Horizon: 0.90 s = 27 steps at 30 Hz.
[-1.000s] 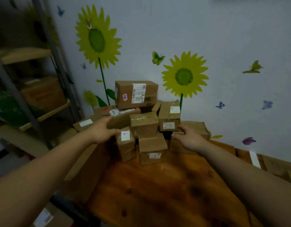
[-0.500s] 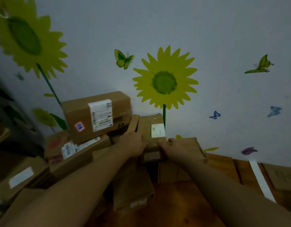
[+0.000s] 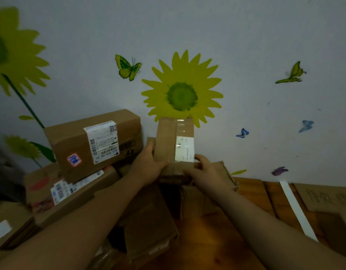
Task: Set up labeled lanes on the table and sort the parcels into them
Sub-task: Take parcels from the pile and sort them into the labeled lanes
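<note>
A small brown parcel [image 3: 168,141] with a white label is lifted above the pile, tilted up against the wall. My left hand [image 3: 148,164] grips its left side and my right hand [image 3: 205,172] grips its lower right edge. Below them lie more cardboard parcels: a large box [image 3: 74,145] with a white shipping label and an orange sticker on top of a long flat one [image 3: 70,191], and several small ones [image 3: 148,227] at the front. A strip of white tape [image 3: 293,207] runs across the wooden table [image 3: 252,193] at the right.
A flat piece of cardboard with writing [image 3: 328,197] lies right of the tape. More boxes [image 3: 6,225] sit at the far left. The wall [image 3: 246,45] behind carries sunflower and butterfly stickers.
Both hands have closed on the small labelled parcel and raised it off the pile. The camera has moved closer to the stack.
</note>
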Motion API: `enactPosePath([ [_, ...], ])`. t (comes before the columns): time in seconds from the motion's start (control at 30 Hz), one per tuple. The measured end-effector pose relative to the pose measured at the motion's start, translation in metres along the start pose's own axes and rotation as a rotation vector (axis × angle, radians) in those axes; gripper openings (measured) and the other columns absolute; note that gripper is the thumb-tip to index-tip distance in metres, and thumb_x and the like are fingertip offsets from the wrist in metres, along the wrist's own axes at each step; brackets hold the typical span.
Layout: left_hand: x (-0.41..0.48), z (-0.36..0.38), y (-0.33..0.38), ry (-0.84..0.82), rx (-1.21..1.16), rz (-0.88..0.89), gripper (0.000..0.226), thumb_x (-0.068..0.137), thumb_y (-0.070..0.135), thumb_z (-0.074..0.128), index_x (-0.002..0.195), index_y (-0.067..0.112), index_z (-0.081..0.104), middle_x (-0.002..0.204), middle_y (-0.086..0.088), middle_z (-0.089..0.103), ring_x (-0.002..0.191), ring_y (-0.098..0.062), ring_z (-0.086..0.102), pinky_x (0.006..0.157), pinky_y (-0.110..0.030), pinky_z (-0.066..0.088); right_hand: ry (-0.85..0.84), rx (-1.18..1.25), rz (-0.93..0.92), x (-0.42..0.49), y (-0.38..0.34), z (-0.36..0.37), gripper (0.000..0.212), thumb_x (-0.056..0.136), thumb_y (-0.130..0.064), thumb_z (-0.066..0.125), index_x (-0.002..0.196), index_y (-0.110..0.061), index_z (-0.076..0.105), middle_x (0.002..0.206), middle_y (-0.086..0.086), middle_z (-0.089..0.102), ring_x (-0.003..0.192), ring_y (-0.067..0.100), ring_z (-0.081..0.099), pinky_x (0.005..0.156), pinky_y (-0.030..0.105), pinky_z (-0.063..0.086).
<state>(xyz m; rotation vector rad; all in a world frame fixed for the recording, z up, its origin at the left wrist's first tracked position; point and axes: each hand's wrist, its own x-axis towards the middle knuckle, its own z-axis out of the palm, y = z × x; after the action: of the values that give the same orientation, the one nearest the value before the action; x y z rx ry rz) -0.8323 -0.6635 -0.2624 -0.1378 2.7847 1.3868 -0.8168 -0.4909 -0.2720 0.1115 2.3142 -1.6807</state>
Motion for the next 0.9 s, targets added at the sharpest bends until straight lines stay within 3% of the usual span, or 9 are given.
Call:
enactPosePath([
  [0.13, -0.027, -0.011, 0.020, 0.100, -0.304, 0.058, 0.063, 0.082, 0.018, 0.070, 0.138, 0.018, 0.042, 0.117, 0.004, 0.056, 0.093, -0.006, 0.054, 0.073, -0.015, 0.045, 0.081, 0.063, -0.171, -0.028, -0.018, -0.007, 0.055, 0.087, -0.008, 0.060, 0.135, -0.024, 0.039, 0.113, -0.009, 0.059, 0.089, 0.004, 0.061, 0.075, 0.022, 0.055],
  [0.23, -0.049, -0.022, 0.035, -0.008, -0.616, 0.042, 0.062, 0.086, 0.013, 0.065, 0.140, 0.030, 0.038, 0.116, 0.009, 0.059, 0.097, -0.009, 0.060, 0.070, -0.021, 0.048, 0.130, 0.113, -0.227, -0.053, -0.030, -0.013, 0.060, 0.090, -0.021, 0.060, 0.142, -0.031, 0.033, 0.106, -0.009, 0.059, 0.091, 0.008, 0.063, 0.079, 0.029, 0.054],
  [0.33, -0.073, -0.034, 0.048, -0.102, -0.698, 0.013, 0.054, 0.090, 0.014, 0.058, 0.131, 0.045, 0.041, 0.115, 0.006, 0.063, 0.093, -0.019, 0.065, 0.060, -0.031, 0.053, 0.174, 0.077, -0.274, -0.085, -0.035, -0.013, 0.046, 0.096, -0.039, 0.048, 0.140, -0.036, 0.036, 0.105, -0.008, 0.060, 0.095, 0.010, 0.061, 0.089, 0.039, 0.053],
  [0.47, -0.106, -0.053, 0.051, -0.142, -0.665, -0.080, 0.030, 0.088, 0.022, 0.061, 0.110, 0.039, 0.049, 0.114, -0.002, 0.059, 0.097, -0.030, 0.063, 0.083, -0.057, 0.052, 0.320, 0.037, -0.341, -0.127, -0.041, -0.014, 0.037, 0.097, -0.040, 0.045, 0.133, -0.029, 0.043, 0.124, -0.002, 0.056, 0.102, 0.007, 0.056, 0.086, 0.030, 0.049],
  [0.53, -0.124, -0.066, 0.044, -0.239, -0.598, -0.133, 0.021, 0.089, 0.028, 0.059, 0.109, 0.029, 0.051, 0.113, -0.009, 0.056, 0.095, -0.032, 0.063, 0.080, -0.057, 0.053, 0.409, 0.051, -0.353, -0.147, -0.044, -0.016, 0.053, 0.093, -0.046, 0.049, 0.141, -0.031, 0.034, 0.141, 0.000, 0.040, 0.121, 0.015, 0.046, 0.099, 0.039, 0.044],
  [0.6, -0.143, -0.077, 0.038, -0.328, -0.558, -0.166, 0.018, 0.090, 0.032, 0.057, 0.107, 0.028, 0.054, 0.113, -0.012, 0.056, 0.098, -0.034, 0.062, 0.078, -0.053, 0.055, 0.404, 0.106, -0.347, -0.164, -0.042, -0.016, 0.058, 0.093, -0.045, 0.051, 0.145, -0.036, 0.028, 0.147, -0.002, 0.033, 0.125, 0.016, 0.041, 0.103, 0.044, 0.042],
  [0.73, -0.172, -0.089, 0.023, -0.355, -0.564, -0.215, 0.032, 0.089, 0.043, 0.055, 0.115, 0.025, 0.057, 0.115, -0.015, 0.060, 0.106, -0.034, 0.060, 0.080, -0.048, 0.054, 0.400, 0.151, -0.346, -0.200, -0.029, -0.010, 0.061, 0.090, -0.038, 0.060, 0.143, -0.032, 0.030, 0.132, -0.005, 0.045, 0.104, 0.008, 0.050, 0.080, 0.026, 0.048],
  [0.83, -0.190, -0.085, 0.020, -0.342, -0.599, -0.230, 0.038, 0.089, 0.052, 0.050, 0.113, 0.024, 0.058, 0.113, -0.012, 0.062, 0.105, -0.031, 0.060, 0.087, -0.049, 0.050, 0.387, 0.189, -0.294, -0.220, -0.018, -0.010, 0.067, 0.083, -0.045, 0.064, 0.141, -0.031, 0.034, 0.129, -0.002, 0.055, 0.109, 0.016, 0.059, 0.090, 0.044, 0.053],
  [0.9, -0.202, -0.078, 0.027, -0.258, -0.614, -0.179, 0.045, 0.090, 0.058, 0.044, 0.120, 0.026, 0.053, 0.113, -0.009, 0.062, 0.104, -0.029, 0.060, 0.090, -0.052, 0.050, 0.408, 0.215, -0.270, -0.232, -0.014, -0.014, 0.055, 0.086, -0.041, 0.063, 0.135, -0.027, 0.041, 0.124, 0.002, 0.059, 0.106, 0.021, 0.062, 0.089, 0.048, 0.054],
])
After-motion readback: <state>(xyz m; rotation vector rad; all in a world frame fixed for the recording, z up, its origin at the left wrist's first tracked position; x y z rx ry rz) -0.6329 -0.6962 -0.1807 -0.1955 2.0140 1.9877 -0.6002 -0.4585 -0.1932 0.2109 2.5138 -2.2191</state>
